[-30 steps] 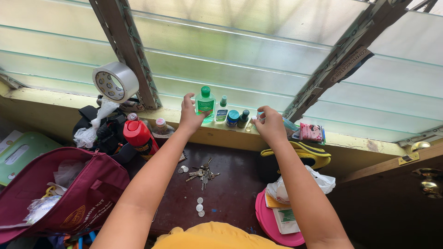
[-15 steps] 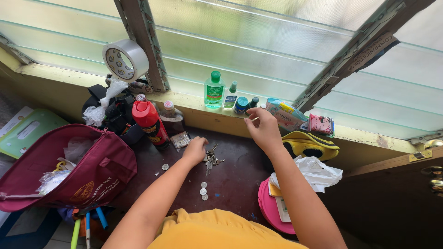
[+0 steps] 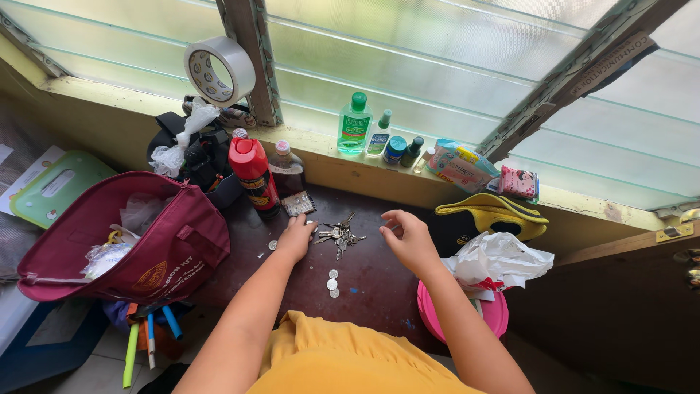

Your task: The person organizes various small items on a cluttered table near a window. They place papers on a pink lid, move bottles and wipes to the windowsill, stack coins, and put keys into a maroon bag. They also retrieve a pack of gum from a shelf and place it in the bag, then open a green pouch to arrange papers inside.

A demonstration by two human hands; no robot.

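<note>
yellow cloth (image 3: 328,357) is lying nearest the camera, below both forearms. just beyond it, on the dark brown table (image 3: 379,284), three coins (image 3: 332,284) are lying in a small cluster, nearer the camera than the bunch of keys (image 3: 339,235). the left hand (image 3: 297,236) is resting on the table just left of the keys, fingers curled down and touching the near end of the bunch; whether it is actually pinching a key i cannot tell. one more coin (image 3: 272,245) is sitting just left of that hand. the right hand (image 3: 408,238) is hovering right of the keys, half curled with the fingers loosely bent, gripping nothing.

further right of the keys, a pink round lid (image 3: 488,315) is lying under a crumpled white plastic bag (image 3: 499,259), and a yellow and black item (image 3: 492,213) is sitting behind them. well left of the keys, a maroon bag (image 3: 146,248) is gaping open. behind the keys, a red spray can (image 3: 253,175) is standing upright beside a small clear bottle (image 3: 286,169).

farther back, on the yellow sill above the keys, a green-capped bottle (image 3: 355,124) is standing with smaller bottles to its right, then a tissue pack (image 3: 458,163). a roll of tape (image 3: 219,71) is hanging on the window frame, up and left of the keys.
</note>
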